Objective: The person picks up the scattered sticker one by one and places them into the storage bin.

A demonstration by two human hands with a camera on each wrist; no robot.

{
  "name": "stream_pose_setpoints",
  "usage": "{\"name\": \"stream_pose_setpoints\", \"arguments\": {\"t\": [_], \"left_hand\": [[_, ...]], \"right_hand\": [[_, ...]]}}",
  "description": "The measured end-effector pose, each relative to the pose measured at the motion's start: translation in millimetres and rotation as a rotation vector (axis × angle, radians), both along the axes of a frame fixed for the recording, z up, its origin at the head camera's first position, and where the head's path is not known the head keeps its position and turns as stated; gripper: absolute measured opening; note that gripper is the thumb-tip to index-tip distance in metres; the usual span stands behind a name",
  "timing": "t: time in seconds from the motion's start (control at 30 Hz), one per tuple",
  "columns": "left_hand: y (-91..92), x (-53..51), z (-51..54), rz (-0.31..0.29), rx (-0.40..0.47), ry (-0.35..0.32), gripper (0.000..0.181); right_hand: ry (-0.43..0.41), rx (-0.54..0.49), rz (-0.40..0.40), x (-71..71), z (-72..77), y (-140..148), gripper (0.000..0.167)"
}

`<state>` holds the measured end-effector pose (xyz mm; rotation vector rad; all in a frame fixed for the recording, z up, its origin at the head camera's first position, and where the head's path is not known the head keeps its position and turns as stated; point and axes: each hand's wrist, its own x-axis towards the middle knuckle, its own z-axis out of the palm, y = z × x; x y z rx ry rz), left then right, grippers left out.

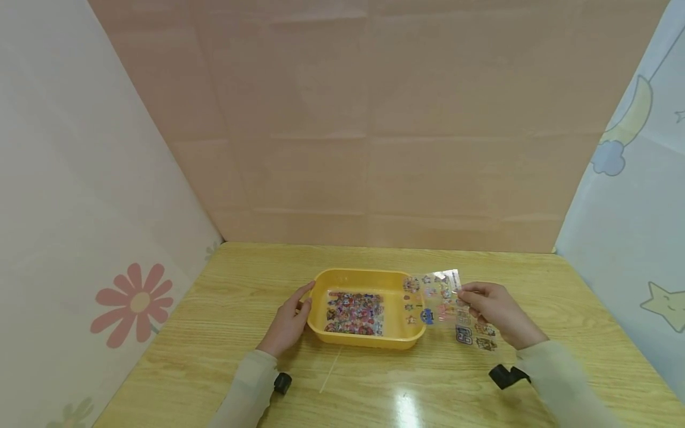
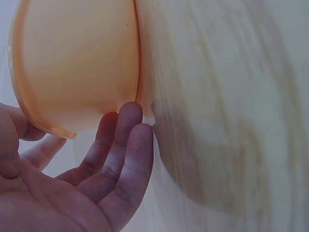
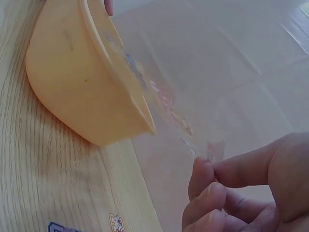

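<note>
A yellow plastic tray [image 1: 369, 341] stands on the table, with sticker sheets [image 1: 353, 313] in dense colourful prints lying in its left part. My left hand [image 1: 289, 321] grips the tray's left end, thumb at the rim; the left wrist view shows fingertips [image 2: 129, 112] against the outer wall. Between thumb and index finger, my right hand [image 1: 495, 309] pinches the corner of a clear sticker sheet [image 1: 445, 292] with small cartoon prints. This sheet slants over the tray's right rim. Below the right hand, another clear sticker sheet [image 1: 464, 334] lies on the table.
The wood-grain table [image 1: 214, 362] meets a plain tan backdrop [image 1: 369, 178] behind. A flower-printed panel [image 1: 139, 302] borders the left, and a panel with moon and star prints [image 1: 666, 306] the right. A thin pale strip [image 1: 330, 371] lies in front of the tray.
</note>
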<state>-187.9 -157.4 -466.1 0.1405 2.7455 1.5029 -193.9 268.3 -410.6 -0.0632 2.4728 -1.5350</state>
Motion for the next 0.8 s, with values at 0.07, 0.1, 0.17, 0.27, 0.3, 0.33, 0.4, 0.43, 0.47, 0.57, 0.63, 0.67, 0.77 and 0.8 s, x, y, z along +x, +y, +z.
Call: {"name": "stream_pose_setpoints", "arguments": {"t": [0.07, 0.1, 0.17, 0.27, 0.3, 0.33, 0.4, 0.43, 0.47, 0.57, 0.63, 0.67, 0.77, 0.8], "left_hand": [[0.2, -0.1, -0.1, 0.002, 0.000, 0.002, 0.045], [0.3, -0.1, 0.0, 0.002, -0.001, 0.003, 0.045], [0.5, -0.1, 0.2, 0.006, -0.003, 0.004, 0.045], [0.7, 0.0, 0.5, 0.010, -0.005, 0.006, 0.045], [0.7, 0.0, 0.6, 0.010, -0.005, 0.007, 0.045], [0.8, -0.1, 0.8, 0.010, -0.005, 0.007, 0.045], [0.9, -0.2, 1.0, 0.009, -0.006, 0.009, 0.045], [0.9, -0.2, 1.1, 0.010, -0.005, 0.008, 0.045], [0.9, -0.2, 1.1, 0.011, -0.005, 0.008, 0.045], [0.7, -0.1, 0.9, 0.012, -0.005, 0.008, 0.044], [0.6, -0.1, 0.5, 0.013, -0.004, 0.008, 0.044], [0.6, -0.1, 0.3, 0.012, -0.004, 0.009, 0.044], [0.6, -0.3, -0.2, 0.012, -0.002, 0.008, 0.044], [0.7, -0.4, -0.2, 0.012, -0.002, 0.009, 0.044]], "right_hand": [[0.002, -0.002, 0.004, -1.2, 0.8, -3, 0.048], [0.004, -0.001, 0.004, -1.6, 1.5, -4, 0.047], [0.008, 0.004, 0.008, -2.0, 1.8, -7, 0.047], [0.016, 0.007, 0.012, -3.1, 1.9, -12, 0.046], [0.017, 0.007, 0.013, -3.5, 2.1, -13, 0.045], [0.019, 0.007, 0.013, -4.1, 2.1, -14, 0.045], [0.020, 0.005, 0.011, -5.6, 2.7, -17, 0.043], [0.021, 0.006, 0.011, -5.9, 3.1, -18, 0.042], [0.021, 0.005, 0.010, -6.2, 3.5, -20, 0.041], [0.027, 0.011, 0.015, -6.7, 4.6, -25, 0.039], [0.032, 0.018, 0.018, -7.1, 5.8, -29, 0.038], [0.034, 0.022, 0.017, -7.4, 6.4, -30, 0.038], [0.034, 0.026, 0.013, -8.4, 8.3, -37, 0.035], [0.036, 0.030, 0.015, -8.6, 8.9, -39, 0.034]]}}
